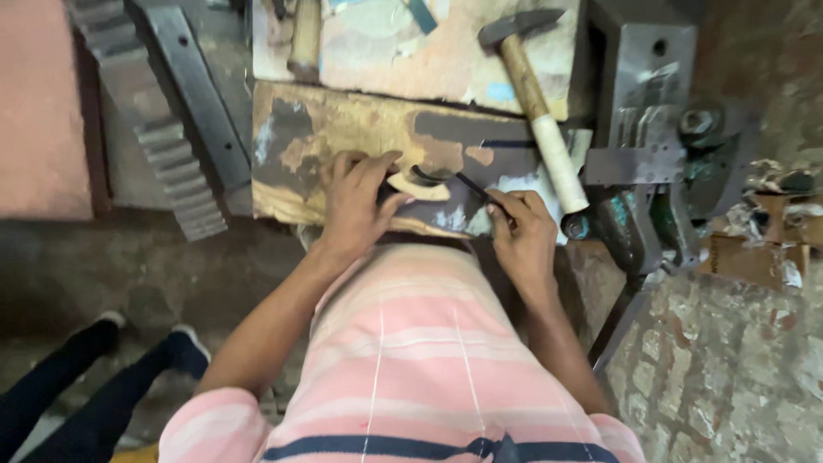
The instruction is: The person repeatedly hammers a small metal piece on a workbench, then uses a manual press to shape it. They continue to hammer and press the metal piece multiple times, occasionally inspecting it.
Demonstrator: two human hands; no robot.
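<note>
Closest in, a pink striped shirt [411, 360] fills the lower view, with another person's dark-trousered legs [77, 377] standing off to the left on the concrete floor. Just beyond the shirt, the left hand [356, 206] lies with fingers spread and pressed down on a small pale curved piece [420, 187] resting on the scarred wooden bench [343, 129], pinning it flat rather than gripping it. The right hand [523, 230] is closed around a slim dark hand tool [454, 178], whose curved tip sits against that pale piece. This looks like the shaping or scraping stage; I would judge that the next stroke calls for firm downward hold from the left hand while the tool is drawn steadily along the curve, since the piece is small and could skid. Beside the right hand a hammer [536, 94] lies diagonally, its wooden handle wrapped white near the end. Right of it stands a grey metal vise [651, 129]. Farther right, torn brown cardboard boxes [763, 240] sit against the wall; their markings are too blurred to tell. At the far left lies a toothed metal rack [163, 129].
</note>
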